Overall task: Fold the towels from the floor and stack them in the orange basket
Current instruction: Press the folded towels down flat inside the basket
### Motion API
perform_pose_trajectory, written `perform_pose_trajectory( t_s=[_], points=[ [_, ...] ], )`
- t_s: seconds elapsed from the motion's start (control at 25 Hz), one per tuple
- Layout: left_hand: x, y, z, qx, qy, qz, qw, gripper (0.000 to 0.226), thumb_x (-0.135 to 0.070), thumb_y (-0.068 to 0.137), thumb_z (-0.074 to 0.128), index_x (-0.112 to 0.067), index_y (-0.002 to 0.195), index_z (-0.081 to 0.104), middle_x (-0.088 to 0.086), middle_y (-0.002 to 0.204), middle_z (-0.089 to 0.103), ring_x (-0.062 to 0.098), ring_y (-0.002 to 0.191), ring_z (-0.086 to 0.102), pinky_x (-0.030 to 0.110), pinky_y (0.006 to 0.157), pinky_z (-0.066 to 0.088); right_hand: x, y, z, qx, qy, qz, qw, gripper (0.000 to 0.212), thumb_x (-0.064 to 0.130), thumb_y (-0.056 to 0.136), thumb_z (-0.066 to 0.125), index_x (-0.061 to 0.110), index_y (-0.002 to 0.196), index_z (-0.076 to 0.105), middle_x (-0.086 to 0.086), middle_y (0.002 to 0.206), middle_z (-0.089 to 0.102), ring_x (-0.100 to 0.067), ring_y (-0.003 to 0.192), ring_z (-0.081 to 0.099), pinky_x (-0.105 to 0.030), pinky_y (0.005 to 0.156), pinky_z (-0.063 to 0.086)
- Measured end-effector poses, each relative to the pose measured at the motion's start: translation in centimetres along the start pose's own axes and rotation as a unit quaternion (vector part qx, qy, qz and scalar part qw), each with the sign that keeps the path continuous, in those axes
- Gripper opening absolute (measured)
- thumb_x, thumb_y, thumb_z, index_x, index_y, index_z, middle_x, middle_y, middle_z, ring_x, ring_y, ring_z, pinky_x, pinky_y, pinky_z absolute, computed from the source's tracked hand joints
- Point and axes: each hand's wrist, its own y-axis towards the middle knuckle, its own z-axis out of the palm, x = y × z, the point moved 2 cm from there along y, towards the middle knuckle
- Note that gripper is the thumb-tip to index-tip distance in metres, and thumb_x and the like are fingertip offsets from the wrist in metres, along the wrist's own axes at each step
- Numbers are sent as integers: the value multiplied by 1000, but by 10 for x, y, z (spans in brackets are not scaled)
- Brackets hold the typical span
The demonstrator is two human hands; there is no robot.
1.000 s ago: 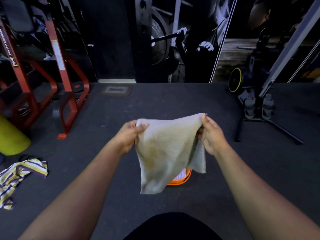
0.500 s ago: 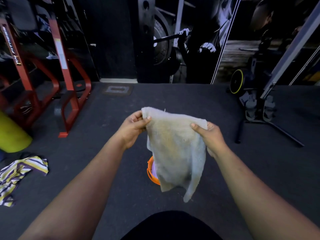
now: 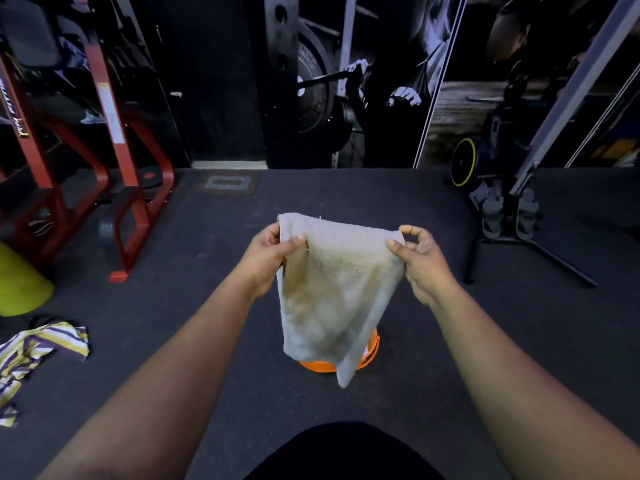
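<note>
Dark gym flooring (image 3: 207, 341) lies beneath both arms. The left hand (image 3: 266, 258) pinches one top corner of the beige towel (image 3: 332, 292) between thumb and fingers; the right hand (image 3: 424, 261) pinches the opposite corner, thumb over the front face. The towel hangs slack below the fingers, covering most of the orange basket (image 3: 372, 351). Probable fault: the long lower corner sags unevenly — a fold made now would likely come out skewed. A light pinch could also let a corner slip. The striped towel (image 3: 38, 351) lies far left of the left fingers.
</note>
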Motion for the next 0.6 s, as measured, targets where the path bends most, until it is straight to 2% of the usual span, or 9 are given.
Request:
perform_pose_trajectory(
  t_s=[0.04,0.12,0.2,0.28,0.32,0.4,0.48,0.52,0.6],
  points=[
    [6,-3,-2,10,56,-14,998,31,-16,89,79,-8,117,71,12,111,76,29,103,74,35,81,60,2,0,-1,23,18,-4,1000,48,2,92,70,12,133,47,-20,105,70,-25,93,69,-42,86,56],
    [13,-3,-8,-44,137,-37,989,27,-12,84,83,-8,108,71,10,103,78,32,103,73,34,79,60,2,0,-5,52,-8,-20,998,55,-2,92,69,17,137,45,-19,103,73,-22,91,71,-38,83,57],
    [7,0,-9,-134,148,-29,979,35,-16,77,89,-13,104,66,7,96,75,28,92,73,30,69,57,0,-1,-9,44,-94,-37,994,52,2,92,69,23,135,48,-13,99,76,-22,88,73,-38,77,59],
    [-2,3,-7,-182,149,0,972,54,-22,73,93,-19,112,56,7,98,68,21,86,70,32,72,56,-2,2,-13,-7,-235,-68,970,39,13,95,69,29,127,54,-2,87,74,-19,79,71,-36,71,56],
    [-4,4,-5,-174,138,13,975,57,-23,73,93,-21,115,55,8,98,67,20,86,70,33,73,57,-1,4,-15,-35,-317,-88,944,33,18,96,67,32,124,55,2,84,70,-16,75,67,-34,70,53],
    [-3,2,0,-121,95,17,988,53,-18,76,90,-23,119,59,11,100,71,21,89,73,35,76,59,1,7,-18,-67,-447,-109,885,26,26,100,60,34,124,54,7,95,66,-15,83,62,-31,72,48],
    [-2,0,4,-75,74,8,994,50,-10,77,88,-22,120,65,11,104,74,21,93,74,35,79,61,2,8,-20,-73,-487,-100,865,22,29,103,53,33,125,53,4,103,66,-19,92,62,-31,74,46],
    [-1,-1,6,-61,64,7,996,50,-7,77,87,-20,120,66,11,105,75,20,93,74,32,77,61,2,9,-21,-69,-463,-82,880,23,29,103,52,32,126,53,2,105,67,-20,94,63,-32,74,46],
    [-1,-3,8,-58,51,7,997,48,-3,77,86,-15,120,68,8,101,76,17,90,75,27,71,60,0,8,-22,-15,-279,8,960,33,27,102,57,29,134,48,-5,113,67,-20,101,65,-35,82,53]
  ],
)
